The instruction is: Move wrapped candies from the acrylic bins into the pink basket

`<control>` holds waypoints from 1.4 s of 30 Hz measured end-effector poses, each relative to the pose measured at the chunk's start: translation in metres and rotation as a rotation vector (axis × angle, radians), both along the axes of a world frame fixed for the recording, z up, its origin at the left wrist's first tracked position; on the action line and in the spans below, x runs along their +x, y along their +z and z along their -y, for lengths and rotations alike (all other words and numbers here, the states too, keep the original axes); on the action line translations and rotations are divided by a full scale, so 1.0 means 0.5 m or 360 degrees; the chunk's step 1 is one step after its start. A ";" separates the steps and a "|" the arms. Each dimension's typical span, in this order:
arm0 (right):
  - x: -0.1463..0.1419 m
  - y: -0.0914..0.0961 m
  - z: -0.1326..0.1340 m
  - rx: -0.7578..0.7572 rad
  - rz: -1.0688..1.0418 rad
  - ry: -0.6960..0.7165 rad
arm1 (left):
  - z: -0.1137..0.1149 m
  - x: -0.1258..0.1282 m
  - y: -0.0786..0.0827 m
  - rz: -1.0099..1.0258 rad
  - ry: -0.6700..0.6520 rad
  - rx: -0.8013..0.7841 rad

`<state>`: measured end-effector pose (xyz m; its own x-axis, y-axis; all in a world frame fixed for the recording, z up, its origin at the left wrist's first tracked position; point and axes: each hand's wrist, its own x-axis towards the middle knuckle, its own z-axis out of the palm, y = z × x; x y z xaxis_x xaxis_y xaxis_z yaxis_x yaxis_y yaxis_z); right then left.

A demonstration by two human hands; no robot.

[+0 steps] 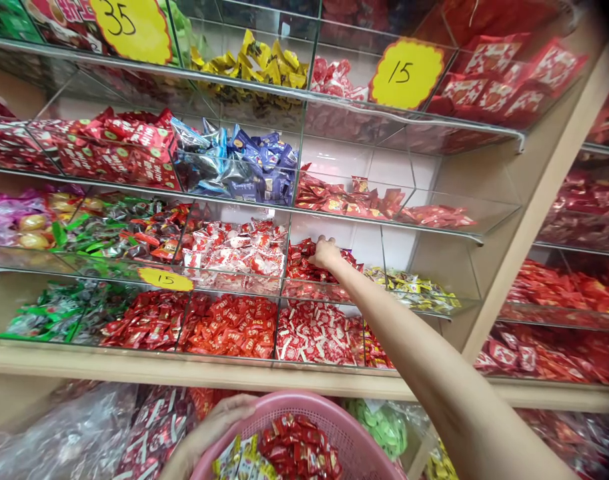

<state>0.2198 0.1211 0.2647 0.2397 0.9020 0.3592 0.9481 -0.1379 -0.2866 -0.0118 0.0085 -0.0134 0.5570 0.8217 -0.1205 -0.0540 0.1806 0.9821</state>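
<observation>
My left hand (227, 417) grips the rim of a pink plastic basket (289, 403) at the bottom of the view. Inside the basket lie a heap of red-wrapped candies (301, 447) and some yellow-and-white-wrapped candies (244, 460). My right arm stretches up to a shelf compartment, where my right hand (327, 254) rests among dark red-wrapped candies (304, 257). Its fingers look curled, and whatever they hold is hidden. Right beside that hand is a bin of yellow-wrapped candies (417, 287); red-and-white-wrapped candies (237, 253) fill the bin to its left.
Clear dividers and front panels split the shelves into bins of wrapped sweets. Yellow price tags (408, 73) hang on the front edges. A wooden ledge (134, 367) runs below the bins, with bagged goods (74, 427) underneath. A wooden upright (539, 200) stands at right.
</observation>
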 end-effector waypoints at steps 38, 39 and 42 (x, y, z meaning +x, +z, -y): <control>-0.054 -0.480 0.275 -0.0447 0.0388 0.1868 | 0.005 0.012 -0.010 -0.0029 0.0085 -0.0154; -0.055 -0.487 0.274 -0.0429 0.0401 0.1873 | 0.006 0.013 -0.007 -0.0028 0.0083 -0.0153; -0.053 -0.497 0.272 -0.0393 0.0333 0.1885 | 0.009 0.014 0.002 -0.0044 0.0076 -0.0159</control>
<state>0.1933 -0.0151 0.0160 -0.8157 0.5729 0.0808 0.5494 0.8107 -0.2021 -0.0048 0.0039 -0.0123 0.5127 0.8304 -0.2182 -0.0378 0.2758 0.9605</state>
